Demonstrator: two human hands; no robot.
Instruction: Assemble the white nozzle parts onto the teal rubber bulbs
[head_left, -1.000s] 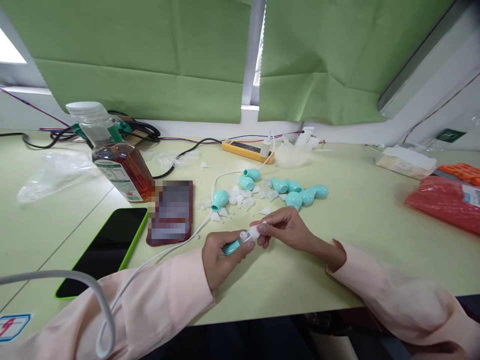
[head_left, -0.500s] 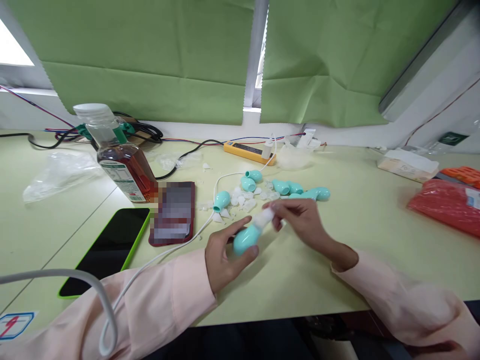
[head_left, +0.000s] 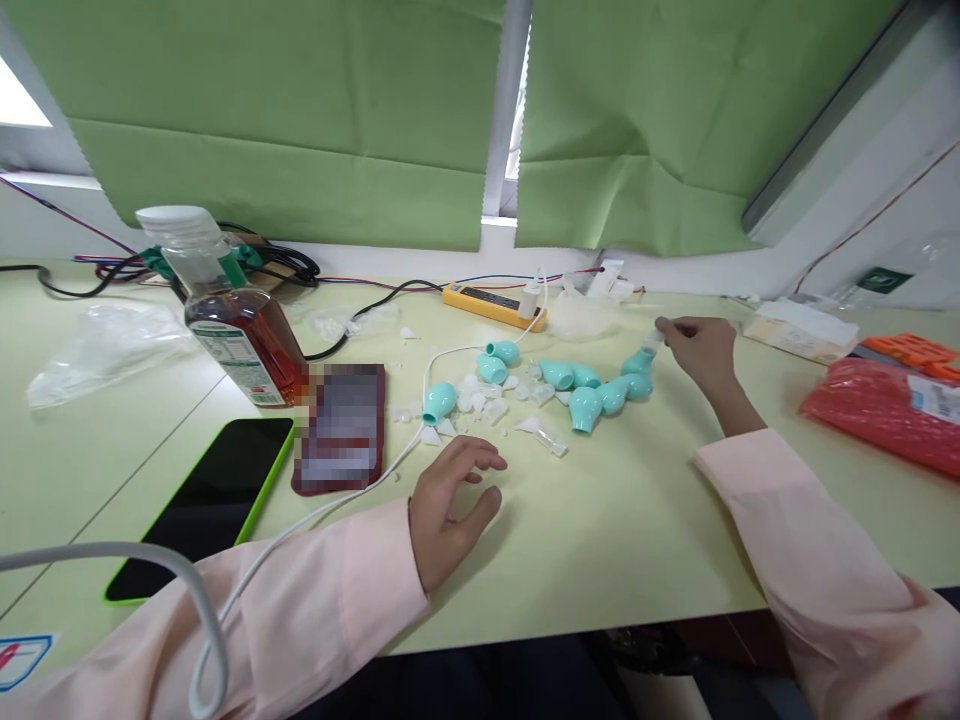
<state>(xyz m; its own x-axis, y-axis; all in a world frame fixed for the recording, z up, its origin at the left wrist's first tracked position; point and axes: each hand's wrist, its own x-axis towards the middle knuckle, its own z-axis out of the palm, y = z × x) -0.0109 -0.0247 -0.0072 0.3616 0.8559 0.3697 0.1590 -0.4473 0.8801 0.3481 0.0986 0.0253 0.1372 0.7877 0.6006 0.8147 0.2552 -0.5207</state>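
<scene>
My left hand (head_left: pixel 452 515) hovers over the near part of the table with nothing in it, fingers apart and curved. Farther right, my right hand (head_left: pixel 701 350) pinches the whitish translucent end (head_left: pixel 655 339) of a small turquoise bulb-shaped piece (head_left: pixel 637 361). That piece is at the far end of a cluster of similar glossy pieces (head_left: pixel 613 396); whether it touches them I cannot tell. One turquoise piece with an open mouth (head_left: pixel 440 402) lies closer to my left hand. White and clear fragments (head_left: pixel 480 396) are scattered beside it, along with a clear plastic tube (head_left: pixel 551 440).
On the left are a bottle of amber liquid (head_left: pixel 251 345), a black phone with a green edge (head_left: pixel 206 500) and a red-edged phone (head_left: pixel 380 430). A white cable (head_left: pixel 341 497) crosses my left sleeve. Behind lies a yellow power strip (head_left: pixel 484 305); a red package (head_left: pixel 874 405) is at right.
The turquoise piece has left my left hand; my right hand has carried it away to the far right, by the cluster. My left hand stays near its place with its fingers now free.
</scene>
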